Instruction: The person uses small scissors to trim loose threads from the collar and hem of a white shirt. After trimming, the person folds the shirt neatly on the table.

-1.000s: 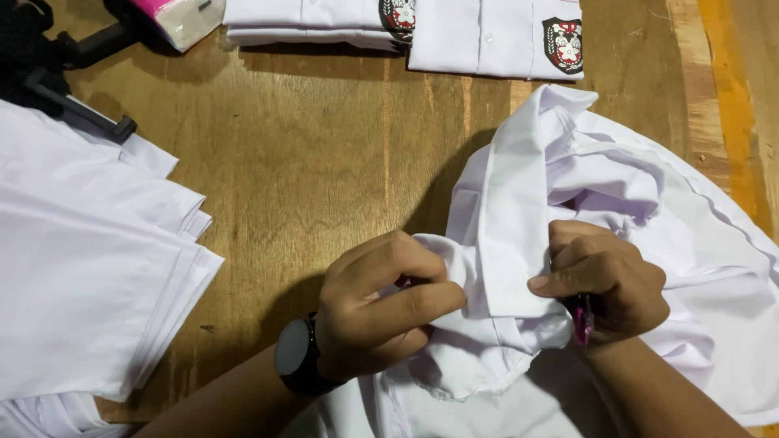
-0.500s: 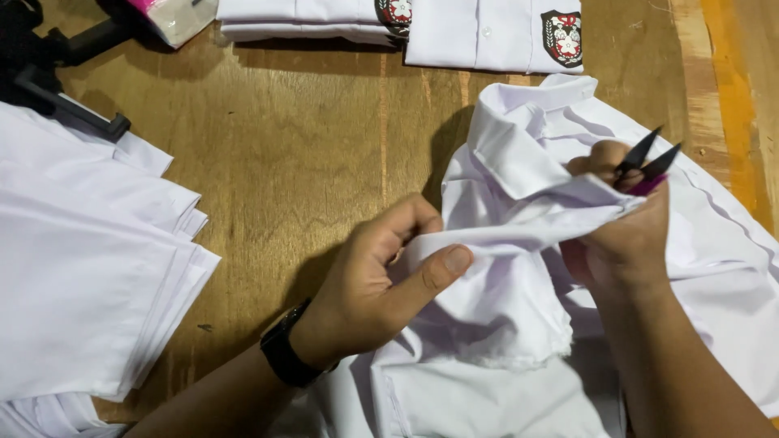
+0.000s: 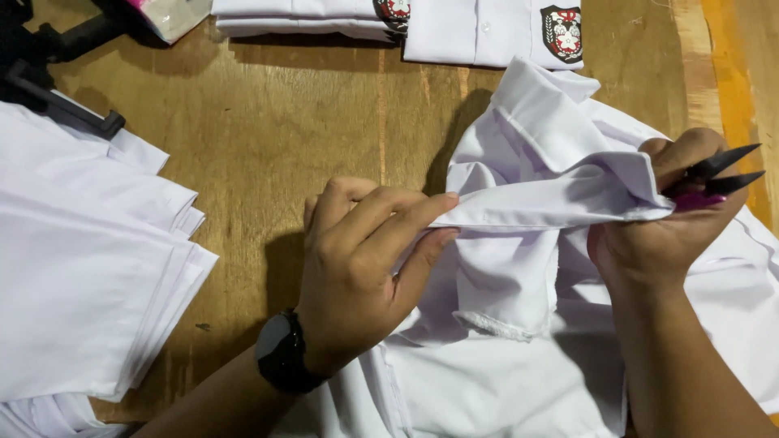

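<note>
White shirt [image 3: 527, 324] lies crumpled on the right half of the wooden table [image 3: 324, 122], its body spread toward the near edge and its collar end lifted off the wood. No box, bin or tray shows here; garments simply sit in stacks on the bare table, with a pile of white cloth [image 3: 81, 284] at the left and two folded shirts with crests [image 3: 487, 28] along the far edge. The left hand [image 3: 365, 268], a black watch [image 3: 280, 353] on its wrist, pinches one end of a folded fabric strip [image 3: 552, 207] between thumb and fingers, closed tight on it. The right hand [image 3: 673, 227] closes around the strip's other end and also grips small thread snips [image 3: 714, 178] with a pink handle, the dark blades a little apart and pointing right and slightly up. The strip runs left to right, nearly level, taut between the two hands. Compared with half a second ago, the hands have drawn farther apart, the left thumb has moved up onto the strip, and the fabric, then bunched, is now pulled straight. A dark stand or clamp [image 3: 49, 65], hard to identify at this angle, sits at the far left corner.
</note>
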